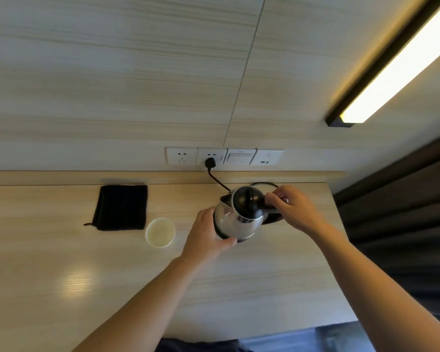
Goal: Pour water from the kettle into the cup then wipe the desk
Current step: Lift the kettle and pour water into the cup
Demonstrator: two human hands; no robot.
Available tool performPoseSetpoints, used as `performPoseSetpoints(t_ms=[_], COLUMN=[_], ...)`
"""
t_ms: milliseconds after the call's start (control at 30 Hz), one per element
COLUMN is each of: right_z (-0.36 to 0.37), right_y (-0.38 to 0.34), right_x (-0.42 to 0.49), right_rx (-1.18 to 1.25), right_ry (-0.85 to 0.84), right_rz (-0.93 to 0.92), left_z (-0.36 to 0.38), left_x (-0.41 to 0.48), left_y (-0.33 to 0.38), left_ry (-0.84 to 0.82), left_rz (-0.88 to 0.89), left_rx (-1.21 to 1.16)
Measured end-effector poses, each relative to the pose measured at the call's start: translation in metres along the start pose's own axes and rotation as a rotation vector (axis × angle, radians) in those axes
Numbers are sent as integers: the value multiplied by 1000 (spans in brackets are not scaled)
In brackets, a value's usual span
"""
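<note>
The kettle (239,214), right hand (294,208) gripping its handle and left hand (206,233) cupping its side, sits right of the cup (160,232) at frame centre.

- light wood-grain desk (92,280) against wall panel, raised ledge along back edge
- black folded cloth (121,207) flat on desk, back left
- white cup (160,232) upright, just right of cloth's front corner
- steel kettle (239,217) with black lid, right of cup; whether it rests on the desk unclear
- black cord (217,180) over the ledge
</note>
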State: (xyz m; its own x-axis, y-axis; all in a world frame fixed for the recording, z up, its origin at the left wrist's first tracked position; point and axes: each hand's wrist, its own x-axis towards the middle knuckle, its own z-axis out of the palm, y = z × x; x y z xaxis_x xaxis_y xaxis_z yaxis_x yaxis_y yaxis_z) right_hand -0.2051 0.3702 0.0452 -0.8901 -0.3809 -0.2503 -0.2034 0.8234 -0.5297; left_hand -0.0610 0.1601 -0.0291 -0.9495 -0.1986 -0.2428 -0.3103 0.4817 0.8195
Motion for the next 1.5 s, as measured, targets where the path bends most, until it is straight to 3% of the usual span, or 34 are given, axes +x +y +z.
performPoseSetpoints(t_ms=[267, 500, 867, 1133, 1500], right_z=[3, 16, 10, 27, 54], right_y=[38, 33, -31, -85, -125], right_x=[36, 31, 10, -12, -25], right_rx=[244, 380, 226, 101, -85], right_ry=[-359, -293, -291, -350, -291], right_rz=[-17, -74, -194, -200, -172], left_z=[59, 62, 24, 5, -9], left_x=[20, 16, -22, -56, -78], left_y=[18, 21, 14, -4, -22], left_ry=[199, 252, 318, 350, 306], left_rz=[-140, -158, -67, -112, -193], left_rx=[-167, -178, -303, -415, -542])
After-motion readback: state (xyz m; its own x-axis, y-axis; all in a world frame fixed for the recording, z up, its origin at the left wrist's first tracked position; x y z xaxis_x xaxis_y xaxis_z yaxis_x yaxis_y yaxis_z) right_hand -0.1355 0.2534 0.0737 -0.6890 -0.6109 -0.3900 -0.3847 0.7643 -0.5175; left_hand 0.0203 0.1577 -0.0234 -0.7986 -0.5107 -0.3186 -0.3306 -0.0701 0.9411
